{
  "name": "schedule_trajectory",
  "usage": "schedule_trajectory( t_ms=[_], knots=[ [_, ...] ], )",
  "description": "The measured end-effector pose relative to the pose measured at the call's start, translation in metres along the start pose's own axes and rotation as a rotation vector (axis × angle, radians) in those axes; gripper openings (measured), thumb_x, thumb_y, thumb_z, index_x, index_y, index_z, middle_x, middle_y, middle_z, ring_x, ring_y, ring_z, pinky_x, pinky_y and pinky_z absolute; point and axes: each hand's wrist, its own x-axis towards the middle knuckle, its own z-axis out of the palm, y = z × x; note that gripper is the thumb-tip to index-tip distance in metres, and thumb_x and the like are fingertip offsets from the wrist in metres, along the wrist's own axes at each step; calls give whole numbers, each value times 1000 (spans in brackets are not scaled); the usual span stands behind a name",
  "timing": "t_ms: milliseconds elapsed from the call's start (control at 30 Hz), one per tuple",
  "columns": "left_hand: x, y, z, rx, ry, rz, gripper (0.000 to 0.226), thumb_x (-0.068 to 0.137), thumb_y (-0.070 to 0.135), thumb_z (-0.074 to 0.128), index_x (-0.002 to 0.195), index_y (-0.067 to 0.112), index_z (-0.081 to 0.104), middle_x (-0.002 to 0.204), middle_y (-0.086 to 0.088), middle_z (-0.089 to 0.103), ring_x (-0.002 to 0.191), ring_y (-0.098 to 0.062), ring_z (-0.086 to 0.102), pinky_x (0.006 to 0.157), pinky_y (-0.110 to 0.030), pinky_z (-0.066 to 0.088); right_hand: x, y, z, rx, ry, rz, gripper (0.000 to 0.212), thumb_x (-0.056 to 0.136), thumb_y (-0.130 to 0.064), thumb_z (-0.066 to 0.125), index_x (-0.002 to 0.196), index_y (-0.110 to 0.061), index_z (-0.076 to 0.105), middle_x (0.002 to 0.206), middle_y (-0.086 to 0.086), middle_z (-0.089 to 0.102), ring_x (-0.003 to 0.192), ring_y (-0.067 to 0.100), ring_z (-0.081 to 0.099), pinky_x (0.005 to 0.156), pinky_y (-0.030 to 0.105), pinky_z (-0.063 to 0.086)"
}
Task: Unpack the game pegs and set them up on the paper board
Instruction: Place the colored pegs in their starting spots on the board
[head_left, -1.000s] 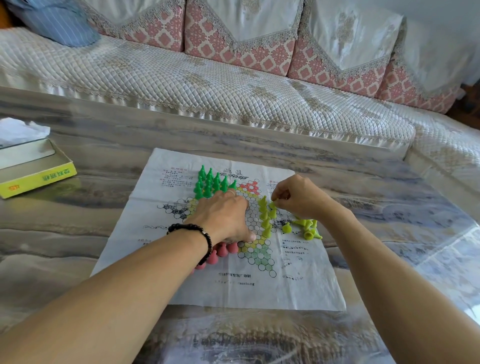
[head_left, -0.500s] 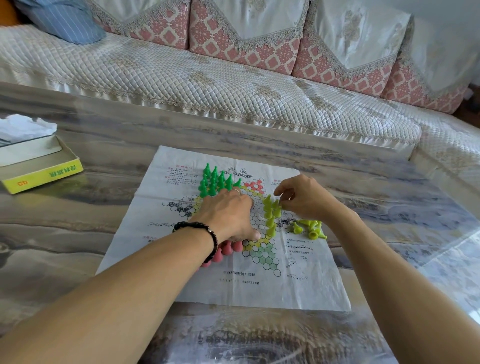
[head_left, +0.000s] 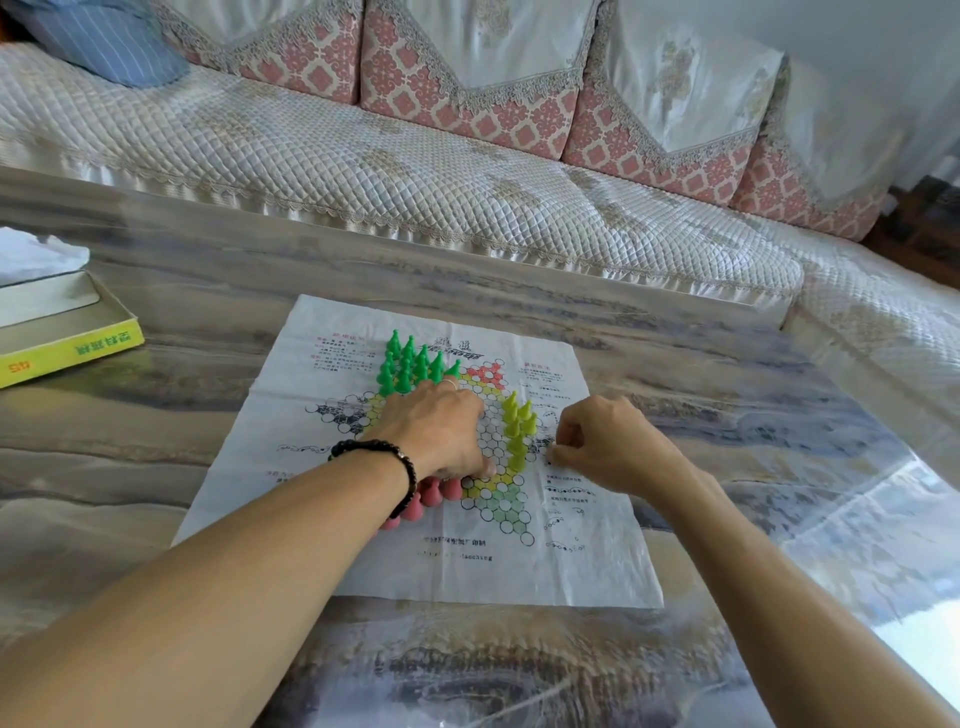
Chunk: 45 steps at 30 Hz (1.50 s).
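Progress: the paper board lies flat on the surface, near its middle. Green pegs stand upright in a tight cluster on the far-left point of the star; that corner looks filled. Yellow pegs stand in a short row toward the right point, judged only partly set. Pink pegs sit at the near-left point, mostly hidden under the left wrist, so count and posture cannot be told. The red point at the far side and the pale green point at the near side show bare printed circles. The open box sits at the far left of the surface; its contents are not visible

Estimate: about half done, with the yellow set to finish and possibly more colours to place

Left hand: palm down on the board centre, fingers spread and lightly curled, thumb tip touching the paper just beside the pink pegs. It seems to hold the sheet still, with nothing visibly gripped

Right hand: just right of the yellow row, fingers curled in close together near the paper. Whether they pinch a peg cannot be told; any loose pegs beneath are hidden
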Motion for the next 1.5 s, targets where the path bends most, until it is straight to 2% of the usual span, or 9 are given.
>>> schedule_trajectory(
  t_ms=[133, 233, 367, 500, 633, 767, 1167, 1300, 1500],
  knots=[
    [1, 0, 0, 3, 9, -4, 59, 75, 61, 71, 119, 24, 61, 118, 2, 56, 98, -17, 59, 79, -36, 52, -2, -1, 3, 67, -1, 43, 5, 79, -20, 63, 81, -20, 58, 78, -6, 63, 72, 14, 61, 66, 32, 55],
    [1, 0, 0, -6, 7, -12, 63, 74, 62, 71, 123, 24, 59, 122, 2, 55, 101, -18, 59, 81, -38, 52, -4, 1, -1, 147, 50, 63, 12, 81, -19, 57, 91, -22, 63, 82, -8, 64, 74, 14, 64, 68, 35, 55],
    [2, -1, 1, -7, 4, -6, 67, 75, 63, 71, 128, 25, 57, 127, 1, 52, 109, -19, 56, 86, -40, 51, -6, 0, -4, 289, 179, 49, 7, 84, -16, 63, 82, -17, 70, 77, -8, 66, 69, 3, 60, 55, 15, 41],
    [2, -1, 2, -9, 0, -7, 69, 75, 62, 71, 131, 25, 54, 130, 0, 50, 114, -21, 53, 90, -42, 49, -7, -6, 2, 374, 256, 63, 4, 83, -20, 68, 81, -20, 72, 72, -11, 65, 65, 1, 58, 55, 16, 40],
    [3, -3, 3, -14, 7, -2, 68, 74, 63, 71, 129, 25, 56, 129, 1, 51, 115, -21, 53, 90, -42, 49, -6, -11, 10, 381, 268, 90, 5, 83, -19, 69, 80, -18, 73, 69, -10, 66, 65, 4, 61, 58, 18, 47],
    [4, -3, 4, -14, 17, 2, 71, 73, 64, 71, 130, 25, 55, 129, 1, 51, 115, -21, 52, 90, -40, 48, -4, -15, 18, 344, 244, 100, 4, 84, -20, 69, 84, -18, 72, 70, -10, 66, 66, 8, 63, 64, 30, 56],
    [6, -5, 6, -18, 35, 12, 72, 73, 64, 71, 131, 26, 54, 130, 1, 50, 117, -21, 51, 88, -40, 47, 0, -20, 27, 336, 255, 108, 7, 85, -19, 65, 84, -20, 72, 78, -8, 67, 67, 8, 60, 62, 25, 49],
    [5, -4, 5, -18, 27, 8, 72, 73, 64, 71, 131, 24, 55, 130, 1, 50, 115, -21, 53, 89, -41, 49, -4, -15, 20, 341, 281, 115, 11, 85, -18, 65, 93, -18, 72, 83, -7, 69, 78, 9, 64, 70, 26, 54],
    [4, -3, 3, -15, 22, 1, 69, 74, 63, 71, 129, 23, 56, 128, 1, 51, 109, -19, 56, 84, -39, 51, -6, 13, -6, 300, 321, 177, 14, 83, -12, 62, 87, -18, 73, 81, -6, 68, 82, 13, 62, 76, 28, 49]
  ],
)
